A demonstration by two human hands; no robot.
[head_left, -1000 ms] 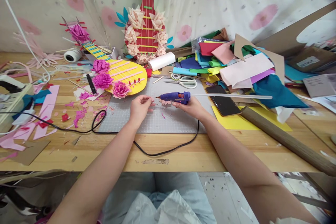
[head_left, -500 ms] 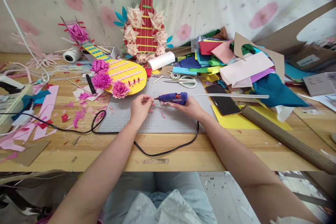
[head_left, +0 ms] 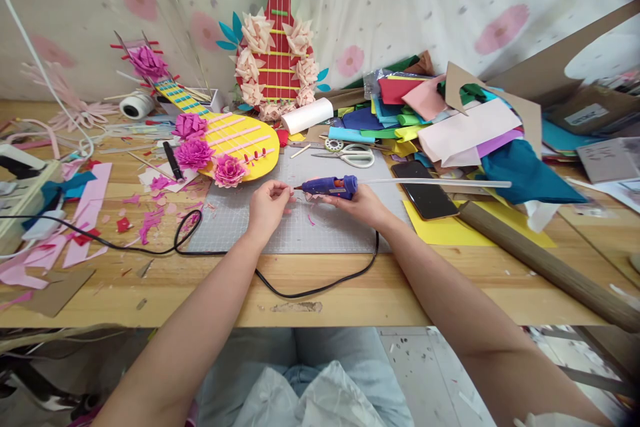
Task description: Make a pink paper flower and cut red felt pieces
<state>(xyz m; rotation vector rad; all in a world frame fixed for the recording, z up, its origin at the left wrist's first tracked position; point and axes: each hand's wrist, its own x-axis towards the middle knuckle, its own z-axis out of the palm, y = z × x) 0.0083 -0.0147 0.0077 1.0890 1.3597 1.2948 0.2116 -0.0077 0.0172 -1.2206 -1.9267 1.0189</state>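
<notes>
My right hand (head_left: 363, 205) grips a blue glue gun (head_left: 330, 186) over the grey cutting mat (head_left: 295, 227), its nozzle pointing left and a long clear glue stick (head_left: 440, 182) trailing to the right. My left hand (head_left: 267, 203) is closed in a pinch just left of the nozzle, holding a small pink paper piece (head_left: 289, 198) that I can barely make out. The gun's black cord (head_left: 310, 290) loops over the table's front edge.
A yellow paper guitar (head_left: 235, 143) with magenta flowers lies beyond the mat, and a red guitar (head_left: 277, 60) leans on the wall. Scissors (head_left: 350, 156), a black phone (head_left: 425, 197), a heap of coloured paper (head_left: 450, 127), a cardboard tube (head_left: 545, 267) and pink scraps (head_left: 150, 220) surround the mat.
The glue gun and my right hand have shifted slightly left, bringing the nozzle closer to my left fingertips. My left hand has stayed in place.
</notes>
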